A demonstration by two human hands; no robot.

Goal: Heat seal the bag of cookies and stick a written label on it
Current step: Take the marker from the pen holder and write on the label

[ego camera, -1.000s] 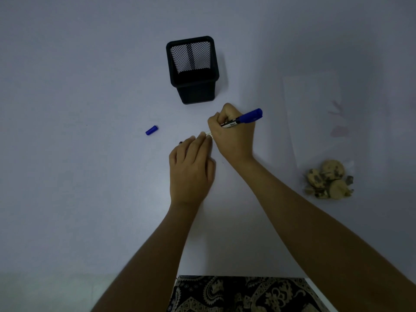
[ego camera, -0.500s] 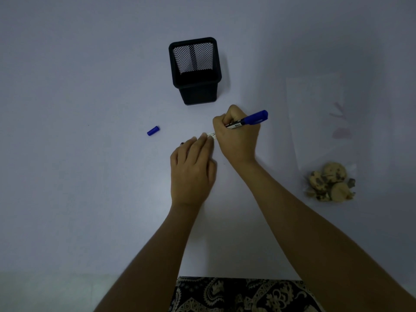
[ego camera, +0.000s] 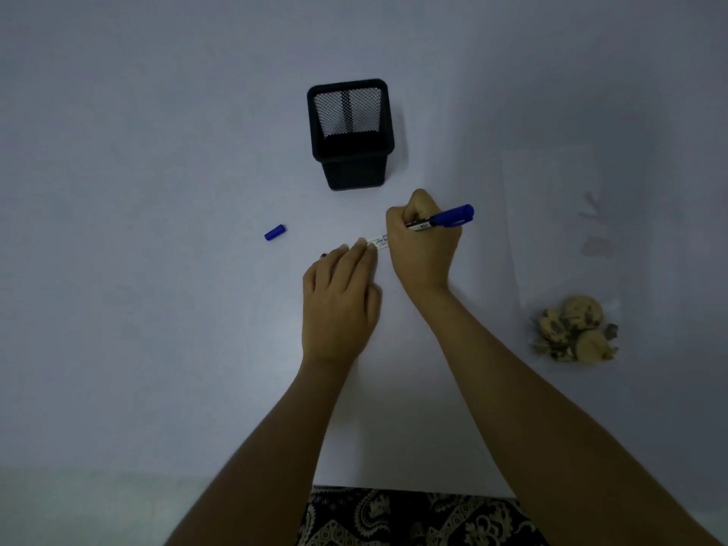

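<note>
Label (ego camera: pixel 380 243): small white strip flat on the table (ego camera: pixel 157 348), between the hands, faint dark marks on its exposed part. Left hand (ego camera: pixel 338 301) lies flat, fingertips pressing the label's left end; nothing gripped. Right hand (ego camera: pixel 423 242) is closed round a blue pen (ego camera: pixel 441 219), tip hidden behind the fingers at the label's right end. Against the earlier frames the pen has shifted only slightly rightward; judged: writing is under way, sticking not yet begun. Bag (ego camera: pixel 559 246), clear thin film, lies well right; lumpy speckled cookies (ego camera: pixel 573 329) bunched at its near end. Seal state not discernible. Pen cap (ego camera: pixel 275 232), a short blue cylinder, lies left. Black mesh holder (ego camera: pixel 352 134), square, stands behind.
</note>
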